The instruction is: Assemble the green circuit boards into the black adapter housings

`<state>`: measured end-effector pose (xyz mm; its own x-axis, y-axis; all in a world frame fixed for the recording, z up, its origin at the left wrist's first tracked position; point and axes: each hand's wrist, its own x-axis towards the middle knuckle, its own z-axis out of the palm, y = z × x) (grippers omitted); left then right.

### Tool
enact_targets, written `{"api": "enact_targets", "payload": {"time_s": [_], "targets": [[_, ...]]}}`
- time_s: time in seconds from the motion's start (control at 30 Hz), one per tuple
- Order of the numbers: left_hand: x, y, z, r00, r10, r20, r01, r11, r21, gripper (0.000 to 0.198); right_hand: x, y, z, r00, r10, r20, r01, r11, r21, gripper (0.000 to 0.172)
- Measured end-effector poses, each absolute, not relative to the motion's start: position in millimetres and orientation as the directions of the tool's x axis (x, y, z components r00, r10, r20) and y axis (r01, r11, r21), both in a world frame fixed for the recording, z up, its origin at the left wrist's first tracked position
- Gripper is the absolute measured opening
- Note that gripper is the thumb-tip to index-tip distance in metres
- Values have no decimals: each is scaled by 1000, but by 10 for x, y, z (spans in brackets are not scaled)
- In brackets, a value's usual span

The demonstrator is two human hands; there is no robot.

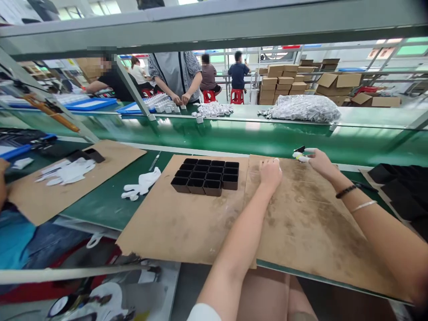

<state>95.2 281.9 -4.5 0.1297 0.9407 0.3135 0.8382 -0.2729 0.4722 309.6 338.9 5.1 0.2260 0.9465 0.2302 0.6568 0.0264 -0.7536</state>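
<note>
Cardboard [187,227] is laid on the green worktop [100,203], and black open-topped square boxes [209,176] are grouped on it, left of the left hand [271,175]. That hand's fingers are curled; whether anything is gripped cannot be told. A small black piece [300,149] is pinched by the right hand's [320,164] fingers, white showing at their tips.

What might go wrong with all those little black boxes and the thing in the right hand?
The left hand is near the boxes, so a careless swing might knock their rows crooked.

The right hand seems to hold a small black piece by the fingertips, so it might slip and drop.

The cardboard has dark stains, so a box set there could perhaps get smudged.
</note>
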Motion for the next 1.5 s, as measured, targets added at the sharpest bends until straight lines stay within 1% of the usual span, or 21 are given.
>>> {"api": "enact_targets", "payload": {"time_s": [0.1,0.17,0.3,0.37,0.47,0.53,0.6,0.7,0.8,0.87,0.93,1.0,1.07,1.17,1.23,1.27,1.33,1.37,1.4,1.43,1.5], "targets": [[920,2749,111,98,952,290,885,-217,413,35,3139,2964,-20,143,970,195,736,27,-676,29],[901,2679,248,65,961,268,917,-164,364,36,3128,2739,-101,93,977,194,755,58,-653,31],[783,2444,547,-59,973,223,969,2,246,51,3012,2551,-209,37,970,242,735,137,-664,49],[632,2284,676,-117,972,203,979,79,188,55,2962,2556,-199,43,965,259,705,155,-692,47],[311,2050,777,-167,974,152,982,150,116,52,2952,2580,-143,61,965,254,631,160,-759,36],[103,1930,769,-159,980,123,986,152,64,53,2969,2574,-108,75,970,230,556,150,-817,34],[-47,1847,733,-127,988,94,992,127,5,56,2978,2555,-83,93,979,184,444,124,-887,30],[-108,1760,713,-68,996,66,995,73,-75,59,2955,2535,-51,71,993,89,186,74,-980,20],[72,1694,734,21,997,70,994,-13,-110,66,2907,2519,-16,-9,1000,4,-93,3,-996,15],[315,1686,715,92,992,85,995,-89,-40,68,2871,2491,9,-55,998,-41,-230,-52,-972,14],[598,1732,654,142,984,110,983,-153,100,68,2841,2446,39,-92,993,-69,-324,-95,-941,12],[839,1821,584,160,980,115,967,-179,184,67,2825,2396,77,-118,990,-83,-383,-122,-916,10],[957,1919,542,166,979,118,952,-191,238,61,2828,2360,116,-136,986,-94,-421,-143,-896,8],[835,2037,551,164,974,159,925,-208,319,53,2858,2349,147,-140,983,-123,-475,-175,-862,8],[613,2112,567,201,962,183,885,-259,386,61,2880,2365,142,-134,979,-156,-510,-203,-836,10],[493,2153,560,253,953,170,842,-303,447,73,2887,2375,134,-133,976,-174,-525,-219,-823,11],[291,2233,490,407,911,68,672,-349,653,107,2887,2384,117,-137,969,-206,-544,-247,-802,12],[225,2267,422,474,880,7,575,-315,755,119,2879,2378,113,-141,966,-215,-547,-257,-796,13],[189,2295,337,520,853,-45,493,-257,831,123,2865,2365,113,-148,965,-219,-548,-264,-794,14],[179,2317,240,539,838,-81,439,-198,876,121,2847,2343,119,-156,963,-219,-544,-269,-795,14],[225,2338,50,528,845,-86,367,-136,920,105,2797,2275,143,-179,959,-220,-529,-282,-801,14]]}}
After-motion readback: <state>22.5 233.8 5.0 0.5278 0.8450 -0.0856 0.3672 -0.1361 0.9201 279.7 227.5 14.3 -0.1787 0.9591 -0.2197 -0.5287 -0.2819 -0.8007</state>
